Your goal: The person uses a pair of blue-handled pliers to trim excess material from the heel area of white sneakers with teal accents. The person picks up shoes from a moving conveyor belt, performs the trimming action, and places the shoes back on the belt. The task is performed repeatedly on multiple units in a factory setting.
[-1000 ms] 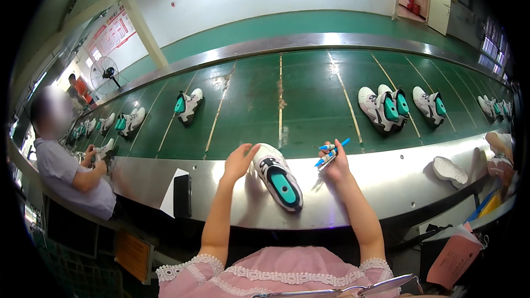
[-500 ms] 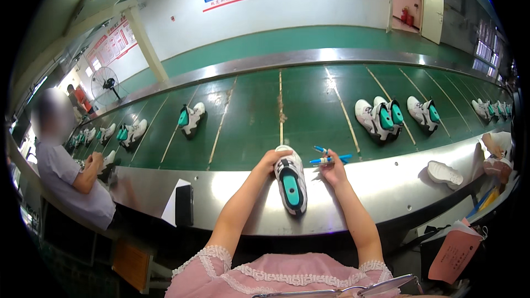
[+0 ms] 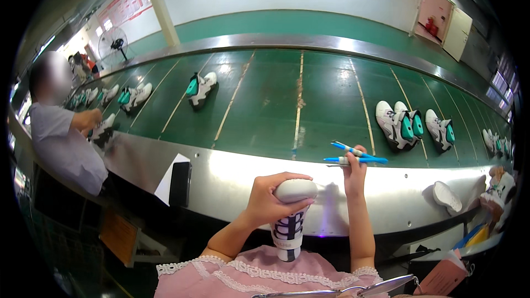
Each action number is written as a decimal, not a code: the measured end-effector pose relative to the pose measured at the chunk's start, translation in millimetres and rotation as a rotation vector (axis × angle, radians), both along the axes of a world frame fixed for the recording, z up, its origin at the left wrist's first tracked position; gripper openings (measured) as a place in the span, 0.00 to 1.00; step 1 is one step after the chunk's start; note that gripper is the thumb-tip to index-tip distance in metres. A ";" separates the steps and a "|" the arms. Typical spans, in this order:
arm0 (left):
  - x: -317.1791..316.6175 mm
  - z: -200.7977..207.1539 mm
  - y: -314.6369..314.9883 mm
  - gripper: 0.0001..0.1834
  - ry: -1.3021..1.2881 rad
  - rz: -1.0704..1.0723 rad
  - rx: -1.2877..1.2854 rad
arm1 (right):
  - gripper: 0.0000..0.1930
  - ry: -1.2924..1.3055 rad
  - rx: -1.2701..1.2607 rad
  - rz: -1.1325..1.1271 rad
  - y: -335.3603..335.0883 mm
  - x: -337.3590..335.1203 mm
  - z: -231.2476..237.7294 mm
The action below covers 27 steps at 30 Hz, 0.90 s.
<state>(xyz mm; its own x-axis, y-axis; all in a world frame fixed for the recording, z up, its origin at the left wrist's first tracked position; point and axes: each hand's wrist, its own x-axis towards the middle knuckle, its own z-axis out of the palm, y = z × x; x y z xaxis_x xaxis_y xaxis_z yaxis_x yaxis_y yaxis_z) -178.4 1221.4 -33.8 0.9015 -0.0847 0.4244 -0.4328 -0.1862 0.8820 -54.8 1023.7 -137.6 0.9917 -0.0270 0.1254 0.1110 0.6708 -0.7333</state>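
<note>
My left hand (image 3: 264, 198) is wrapped round the toe of a white and black sneaker (image 3: 288, 226). The sneaker stands steeply tilted, toe up, its laced upper in view and its heel end close to my pink top. In my right hand (image 3: 355, 174) are two slim blue pens (image 3: 365, 158), pinched between the fingers and lying crosswise to each other. This hand is raised above the metal ledge, to the right of the sneaker and apart from it.
Beyond the metal ledge (image 3: 259, 160) runs a green belt (image 3: 265, 116) bearing pairs of sneakers (image 3: 395, 127) with teal inserts. A black phone (image 3: 180, 184) lies on the ledge at left, a white sole (image 3: 446, 197) at right. Another person (image 3: 66, 138) works at far left.
The sneaker has come off the ledge toward me and been tipped toe up, my left hand now round its toe. My right hand has shifted slightly right with the pens. The view has tilted down.
</note>
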 end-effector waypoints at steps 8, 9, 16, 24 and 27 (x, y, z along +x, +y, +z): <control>5.7 -0.9 2.9 0.19 0.033 0.080 -0.046 | 0.14 -0.551 -0.344 -0.635 28.6 -93.3 66.4; 7.6 -2.1 3.4 0.19 0.033 0.087 -0.045 | 0.15 -0.612 -0.343 -0.649 32.6 -99.5 69.7; 12.7 -7.7 4.7 0.20 0.000 0.016 -0.062 | 0.22 -0.744 -0.602 -0.727 49.5 -117.9 72.2; 15.8 -10.3 13.1 0.20 0.006 0.023 -0.071 | 0.22 -0.827 -0.606 -0.745 58.8 -117.1 70.4; 15.7 -9.7 13.2 0.20 0.023 0.008 -0.092 | 0.22 -0.877 -0.575 -0.750 63.7 -114.4 71.7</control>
